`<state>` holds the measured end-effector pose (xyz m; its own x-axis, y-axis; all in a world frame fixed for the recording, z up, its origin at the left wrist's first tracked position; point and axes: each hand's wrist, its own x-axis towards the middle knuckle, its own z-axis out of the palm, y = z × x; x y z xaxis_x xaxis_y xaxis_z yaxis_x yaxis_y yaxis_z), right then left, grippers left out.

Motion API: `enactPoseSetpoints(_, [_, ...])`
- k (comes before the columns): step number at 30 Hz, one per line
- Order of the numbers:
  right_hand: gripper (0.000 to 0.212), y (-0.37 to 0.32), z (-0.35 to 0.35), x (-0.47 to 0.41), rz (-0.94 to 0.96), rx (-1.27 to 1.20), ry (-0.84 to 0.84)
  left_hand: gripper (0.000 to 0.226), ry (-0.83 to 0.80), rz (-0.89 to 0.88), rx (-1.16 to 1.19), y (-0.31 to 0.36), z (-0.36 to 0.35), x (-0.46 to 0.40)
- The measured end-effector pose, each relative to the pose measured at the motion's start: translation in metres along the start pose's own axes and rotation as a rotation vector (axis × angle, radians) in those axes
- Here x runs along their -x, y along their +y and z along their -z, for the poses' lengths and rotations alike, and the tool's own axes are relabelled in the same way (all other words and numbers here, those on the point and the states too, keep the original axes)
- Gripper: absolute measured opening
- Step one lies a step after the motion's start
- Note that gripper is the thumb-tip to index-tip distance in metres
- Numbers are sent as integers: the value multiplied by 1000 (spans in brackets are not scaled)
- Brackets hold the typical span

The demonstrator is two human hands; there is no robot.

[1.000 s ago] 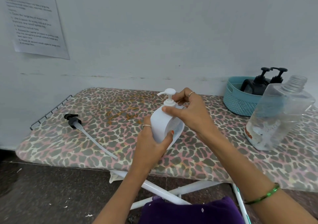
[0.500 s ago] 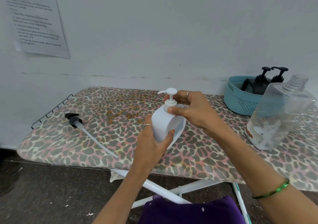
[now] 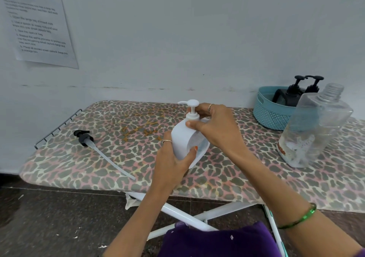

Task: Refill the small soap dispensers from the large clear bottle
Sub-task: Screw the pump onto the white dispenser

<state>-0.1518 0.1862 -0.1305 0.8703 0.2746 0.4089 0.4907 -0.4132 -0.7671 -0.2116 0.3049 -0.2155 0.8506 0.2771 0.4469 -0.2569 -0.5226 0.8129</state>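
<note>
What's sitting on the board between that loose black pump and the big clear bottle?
In the head view, the white dispenser, held by the left hand and right hand, sits between the black pump and the clear bottle.

A leopard-print padded counter [image 3: 122,158] on white crossed legs stands against a pale wall. On it lie a black pump head [image 3: 84,136] with its long clear tube, at the left, a large clear bottle [image 3: 314,130] (cap off, upright) at the right, and a blue basket [image 3: 270,110] just behind that bottle.
</note>
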Motion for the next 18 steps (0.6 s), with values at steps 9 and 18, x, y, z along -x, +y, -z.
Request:
enactPoseSetpoints(9, [68,12,35,-19,9,215,-635,61,-107,120,129,-5,2,-4])
enactPoseSetpoints(18, [58,6,51,-28,13,593,-463,69,-132,191,105,-9,-4,-10])
